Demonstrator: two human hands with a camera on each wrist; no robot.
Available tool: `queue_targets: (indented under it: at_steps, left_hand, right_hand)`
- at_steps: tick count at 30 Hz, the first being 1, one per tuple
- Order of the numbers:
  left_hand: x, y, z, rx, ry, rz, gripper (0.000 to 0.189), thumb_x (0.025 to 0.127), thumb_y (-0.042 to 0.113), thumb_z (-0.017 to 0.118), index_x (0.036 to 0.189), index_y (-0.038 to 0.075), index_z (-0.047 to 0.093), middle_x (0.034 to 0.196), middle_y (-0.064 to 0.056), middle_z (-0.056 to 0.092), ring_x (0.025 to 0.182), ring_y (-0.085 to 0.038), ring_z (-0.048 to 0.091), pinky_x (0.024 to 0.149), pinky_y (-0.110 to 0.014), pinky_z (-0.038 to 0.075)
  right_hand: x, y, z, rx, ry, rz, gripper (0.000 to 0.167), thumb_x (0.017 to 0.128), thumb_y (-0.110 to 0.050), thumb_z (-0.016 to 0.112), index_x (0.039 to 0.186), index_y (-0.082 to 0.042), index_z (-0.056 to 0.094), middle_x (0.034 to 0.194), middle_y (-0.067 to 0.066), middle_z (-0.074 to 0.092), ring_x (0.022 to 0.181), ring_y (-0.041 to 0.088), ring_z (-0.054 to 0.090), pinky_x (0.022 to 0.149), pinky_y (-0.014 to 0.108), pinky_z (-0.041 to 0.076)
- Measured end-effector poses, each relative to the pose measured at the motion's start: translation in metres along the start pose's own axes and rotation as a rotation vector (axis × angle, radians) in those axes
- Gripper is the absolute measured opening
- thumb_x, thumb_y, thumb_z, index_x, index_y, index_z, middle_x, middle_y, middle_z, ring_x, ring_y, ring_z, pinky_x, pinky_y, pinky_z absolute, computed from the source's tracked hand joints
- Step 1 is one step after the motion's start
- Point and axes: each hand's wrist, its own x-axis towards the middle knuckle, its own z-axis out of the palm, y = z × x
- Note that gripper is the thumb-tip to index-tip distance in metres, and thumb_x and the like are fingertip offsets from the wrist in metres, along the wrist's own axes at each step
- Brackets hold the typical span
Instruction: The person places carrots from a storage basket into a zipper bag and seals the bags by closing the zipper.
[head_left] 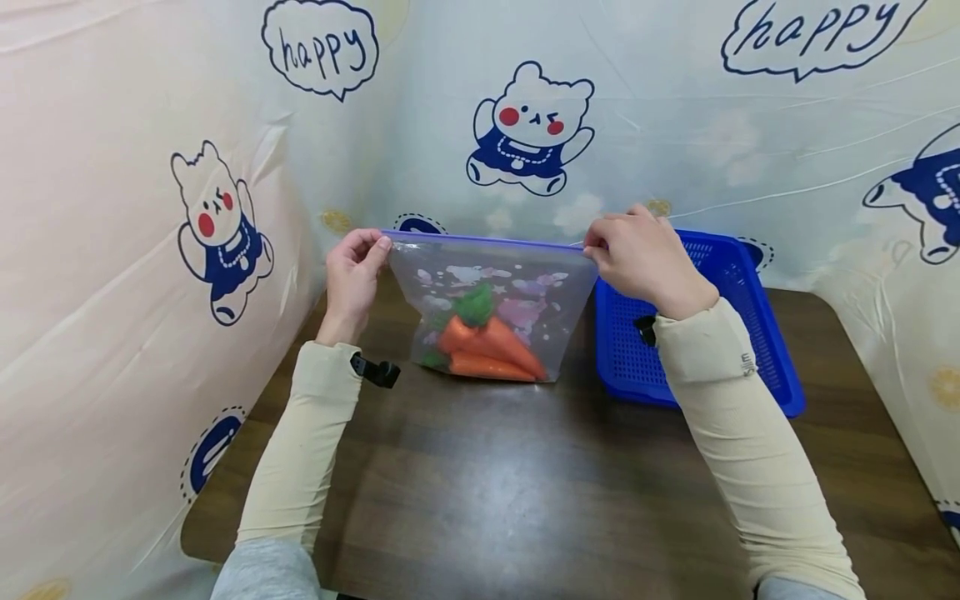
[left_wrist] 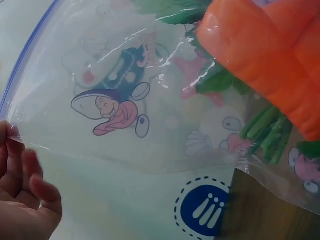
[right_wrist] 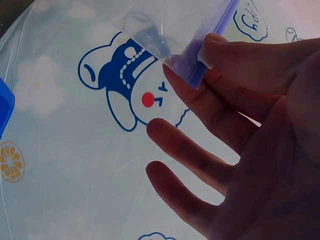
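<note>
A clear zip bag with printed pictures stands upright between the hands, its purple zip strip stretched level along the top. Inside lie orange carrots with green tops; in the left wrist view, cut green stems show beside a carrot. My left hand pinches the bag's top left corner between thumb and fingers. At the top right corner, my right hand pinches the end of the strip, where a small white piece shows under the thumb. Its other fingers are spread apart.
A blue plastic basket sits on the brown table at the right, partly behind the right forearm. Patterned cloth with cartoon figures rises behind the table and along both sides.
</note>
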Motion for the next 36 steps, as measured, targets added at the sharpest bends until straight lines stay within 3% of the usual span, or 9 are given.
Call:
queue_targets:
  at_steps: [6, 13, 15, 18, 21, 25, 28, 31, 36]
  left_hand:
    - [-0.005, 0.009, 0.002, -0.072, -0.075, 0.004, 0.007, 0.094, 0.013, 0.061, 0.087, 0.012, 0.063, 0.076, 0.003, 0.059, 0.063, -0.008, 0.06, 0.063, -0.021, 0.047]
    - [-0.007, 0.02, 0.0, -0.034, -0.121, 0.037, 0.008, 0.095, 0.013, 0.06, 0.087, 0.014, 0.061, 0.075, 0.002, 0.054, 0.057, -0.008, 0.046, 0.052, -0.018, 0.04]
    - [-0.007, 0.02, -0.001, -0.042, -0.133, 0.02, 0.009, 0.095, 0.012, 0.06, 0.086, 0.013, 0.06, 0.073, 0.003, 0.054, 0.054, -0.008, 0.044, 0.048, -0.018, 0.039]
    - [-0.006, 0.016, -0.002, -0.046, -0.17, -0.042, 0.01, 0.095, 0.01, 0.059, 0.086, 0.011, 0.059, 0.068, 0.005, 0.053, 0.048, -0.005, 0.044, 0.042, -0.017, 0.037]
    - [-0.003, 0.008, -0.004, -0.009, -0.233, -0.152, 0.008, 0.096, 0.01, 0.057, 0.089, 0.008, 0.057, 0.065, 0.005, 0.053, 0.041, -0.005, 0.048, 0.04, -0.019, 0.037]
    - [0.009, -0.008, -0.005, 0.211, -0.347, -0.301, 0.011, 0.1, 0.017, 0.051, 0.099, 0.006, 0.053, 0.071, 0.003, 0.053, 0.045, -0.009, 0.056, 0.046, -0.023, 0.042]
    - [0.02, -0.02, -0.002, 0.382, -0.417, -0.353, 0.018, 0.102, 0.021, 0.047, 0.107, 0.004, 0.051, 0.081, -0.002, 0.053, 0.054, -0.011, 0.061, 0.053, -0.027, 0.045]
    - [0.03, -0.032, 0.004, 0.454, -0.434, -0.38, 0.023, 0.102, 0.023, 0.046, 0.112, 0.003, 0.051, 0.09, -0.006, 0.053, 0.061, -0.012, 0.062, 0.057, -0.028, 0.046]
    - [0.044, -0.052, 0.015, 0.472, -0.408, -0.451, 0.027, 0.102, 0.024, 0.046, 0.117, 0.002, 0.05, 0.098, -0.009, 0.051, 0.071, -0.016, 0.056, 0.063, -0.028, 0.049]
  right_hand:
    - [-0.014, 0.006, -0.005, 0.094, -0.026, -0.015, 0.021, 0.098, -0.019, 0.052, 0.106, -0.005, 0.066, 0.099, 0.013, 0.068, 0.086, 0.028, 0.056, 0.08, 0.046, 0.049]
    - [-0.023, 0.01, -0.008, 0.248, -0.042, -0.011, 0.018, 0.099, -0.019, 0.052, 0.103, -0.005, 0.062, 0.089, 0.01, 0.07, 0.075, 0.022, 0.06, 0.069, 0.036, 0.049]
    - [-0.023, 0.011, -0.006, 0.284, -0.053, -0.014, 0.017, 0.099, -0.018, 0.052, 0.102, -0.004, 0.062, 0.085, 0.009, 0.069, 0.073, 0.021, 0.061, 0.068, 0.035, 0.048]
    - [-0.018, 0.016, 0.003, 0.334, -0.091, -0.008, 0.016, 0.099, -0.016, 0.052, 0.1, -0.003, 0.061, 0.079, 0.01, 0.066, 0.069, 0.021, 0.06, 0.065, 0.034, 0.046]
    - [-0.009, 0.021, 0.018, 0.375, -0.156, 0.005, 0.018, 0.099, -0.016, 0.051, 0.101, -0.002, 0.061, 0.077, 0.013, 0.064, 0.065, 0.02, 0.059, 0.061, 0.033, 0.045]
    - [0.009, 0.032, 0.044, 0.391, -0.237, 0.054, 0.021, 0.099, -0.017, 0.051, 0.103, 0.0, 0.062, 0.081, 0.014, 0.064, 0.064, 0.019, 0.061, 0.063, 0.032, 0.048]
    - [0.024, 0.039, 0.065, 0.393, -0.233, 0.121, 0.021, 0.099, -0.017, 0.05, 0.104, 0.0, 0.062, 0.086, 0.014, 0.064, 0.068, 0.021, 0.063, 0.064, 0.032, 0.05]
    - [0.037, 0.043, 0.083, 0.372, -0.183, 0.188, 0.023, 0.098, -0.017, 0.049, 0.106, 0.0, 0.061, 0.093, 0.016, 0.063, 0.074, 0.025, 0.06, 0.066, 0.034, 0.049]
    - [0.051, 0.044, 0.104, 0.295, -0.167, 0.27, 0.031, 0.097, -0.019, 0.049, 0.12, 0.0, 0.055, 0.107, 0.019, 0.061, 0.087, 0.031, 0.057, 0.075, 0.043, 0.049]
